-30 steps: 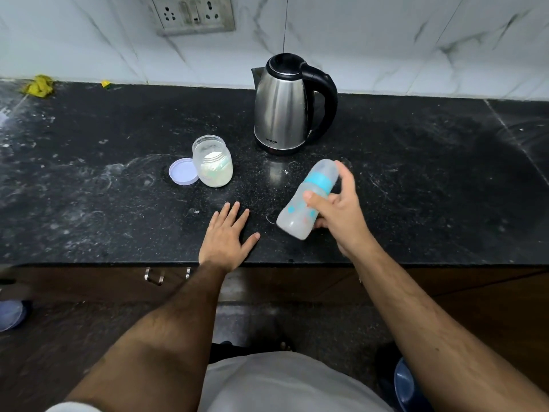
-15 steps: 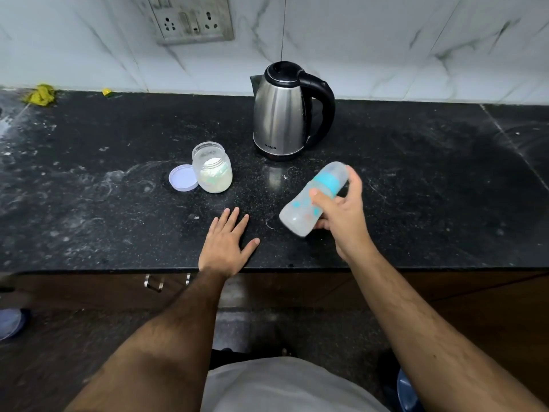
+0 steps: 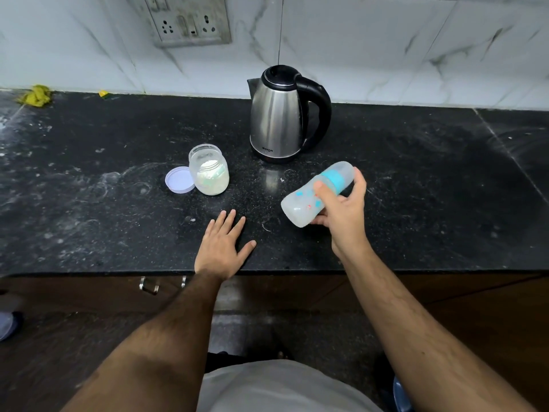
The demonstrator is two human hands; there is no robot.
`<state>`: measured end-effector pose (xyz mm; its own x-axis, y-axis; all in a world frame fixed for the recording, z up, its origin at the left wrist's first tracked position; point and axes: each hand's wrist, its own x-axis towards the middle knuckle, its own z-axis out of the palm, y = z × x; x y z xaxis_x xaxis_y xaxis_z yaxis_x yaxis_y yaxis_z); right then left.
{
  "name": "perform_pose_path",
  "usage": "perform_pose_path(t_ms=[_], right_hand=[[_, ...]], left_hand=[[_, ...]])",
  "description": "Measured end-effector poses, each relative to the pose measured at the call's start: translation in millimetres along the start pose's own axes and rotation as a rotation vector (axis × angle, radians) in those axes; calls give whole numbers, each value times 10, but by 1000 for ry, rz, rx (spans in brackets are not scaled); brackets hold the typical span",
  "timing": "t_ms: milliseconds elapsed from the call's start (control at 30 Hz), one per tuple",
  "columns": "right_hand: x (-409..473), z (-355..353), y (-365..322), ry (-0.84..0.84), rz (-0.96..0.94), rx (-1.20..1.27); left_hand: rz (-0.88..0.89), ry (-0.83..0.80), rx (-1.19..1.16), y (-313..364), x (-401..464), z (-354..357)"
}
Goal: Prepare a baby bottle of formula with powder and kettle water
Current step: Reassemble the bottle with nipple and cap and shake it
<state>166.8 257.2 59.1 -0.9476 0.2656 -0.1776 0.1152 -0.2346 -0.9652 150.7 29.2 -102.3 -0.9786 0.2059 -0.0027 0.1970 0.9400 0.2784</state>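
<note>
The right hand (image 3: pixel 341 215) is gripping the capped bottle (image 3: pixel 316 193) tilted above the counter's (image 3: pixel 416 188) front edge, seemingly mixing, while the left hand (image 3: pixel 221 248) is lying spread flat; next, likely setting it upright beside the kettle (image 3: pixel 279 114).

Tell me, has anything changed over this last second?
Very little. The right hand keeps its grip on the tilted baby bottle, barely shifting it. The left hand stays flat on the counter. Kettle, open powder jar and its lid haven't moved.
</note>
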Motion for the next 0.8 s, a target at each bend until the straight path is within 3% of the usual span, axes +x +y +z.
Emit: perform_pose_path(t_ms=[133,267,400,567,733,800], right_hand=[[-106,19,38,-186,15,-124],[-16,-20,30,5,-4,15],[-110,10,26,-178,20,-111],[2,-20,-15,12,-6,34],[-112,-6,4,-202,-1,-108],[-55,-24,11,-105,-20,-44]], left_hand=[[-6,-7,7,-14,-14,3],[-1,-8,8,3,-9,-2],[-3,0,2,-4,-9,-8],[3,5,0,-2,-1,8],[-3,-3,11,2,-5,-6],[-1,-7,15,1,-4,-6]])
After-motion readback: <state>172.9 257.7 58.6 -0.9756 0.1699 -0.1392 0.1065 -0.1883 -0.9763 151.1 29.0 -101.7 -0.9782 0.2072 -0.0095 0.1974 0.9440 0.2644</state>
